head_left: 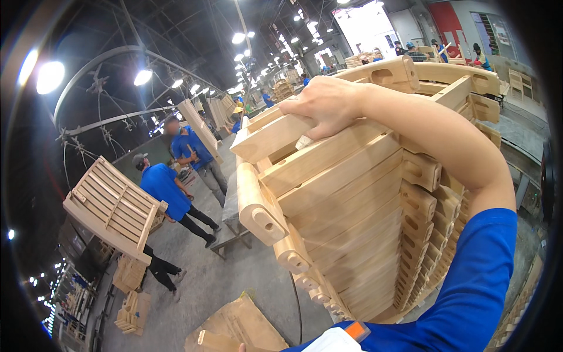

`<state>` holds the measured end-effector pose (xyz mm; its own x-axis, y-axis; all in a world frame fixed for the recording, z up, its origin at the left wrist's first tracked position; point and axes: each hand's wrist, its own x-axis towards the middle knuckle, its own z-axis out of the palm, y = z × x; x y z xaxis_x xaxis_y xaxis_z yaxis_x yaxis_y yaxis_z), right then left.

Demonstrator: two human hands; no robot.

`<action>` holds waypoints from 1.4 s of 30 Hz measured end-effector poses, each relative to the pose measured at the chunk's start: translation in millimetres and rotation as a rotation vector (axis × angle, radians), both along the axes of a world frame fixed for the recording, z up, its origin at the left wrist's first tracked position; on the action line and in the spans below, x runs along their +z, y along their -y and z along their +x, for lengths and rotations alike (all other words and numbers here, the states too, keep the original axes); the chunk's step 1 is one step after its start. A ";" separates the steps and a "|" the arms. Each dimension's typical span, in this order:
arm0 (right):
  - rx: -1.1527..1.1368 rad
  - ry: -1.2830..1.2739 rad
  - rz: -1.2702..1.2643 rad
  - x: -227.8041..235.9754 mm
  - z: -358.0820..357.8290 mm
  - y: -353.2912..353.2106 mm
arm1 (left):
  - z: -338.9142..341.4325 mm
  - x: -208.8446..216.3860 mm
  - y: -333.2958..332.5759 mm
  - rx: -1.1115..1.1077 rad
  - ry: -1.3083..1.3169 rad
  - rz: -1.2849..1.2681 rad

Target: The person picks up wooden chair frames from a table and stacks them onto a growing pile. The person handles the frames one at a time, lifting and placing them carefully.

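Observation:
My right hand (331, 105) reaches across the top of a tall stack of pale wooden frames (346, 205). Its fingers are closed over a top wooden rail (272, 138), with the thumb on the near side. A pale wrap (303, 142) covers the thumb's tip. The rails end in rounded blocks with oval slots or holes. At the bottom edge only a sliver of my left hand (242, 348) shows, beside the end of a light wooden piece (216, 340). Its fingers are cut off by the frame, so its grip is hidden.
Flattened cardboard (246, 320) lies on the concrete floor below the stack. To the left, a person carries a slatted wooden panel (114, 205). Two people in blue shirts (161, 185) stand near a metal bench (231, 202). Small wooden stacks (132, 311) sit on the floor farther left.

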<state>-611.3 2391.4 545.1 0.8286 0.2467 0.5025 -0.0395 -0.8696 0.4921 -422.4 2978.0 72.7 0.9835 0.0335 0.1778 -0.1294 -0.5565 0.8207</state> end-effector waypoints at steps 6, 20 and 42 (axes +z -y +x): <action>0.003 -0.014 0.020 1.5 -6.7 -1.4 | 0.1 -1.5 -2.4 0.003 0.015 0.009; 0.165 0.078 0.062 -3.0 -14.5 -17.9 | 1.8 -13.0 -8.0 -0.020 0.086 0.024; 0.045 0.730 0.196 16.3 -101.4 -84.6 | 40.6 -23.4 -37.6 -0.285 0.260 -0.032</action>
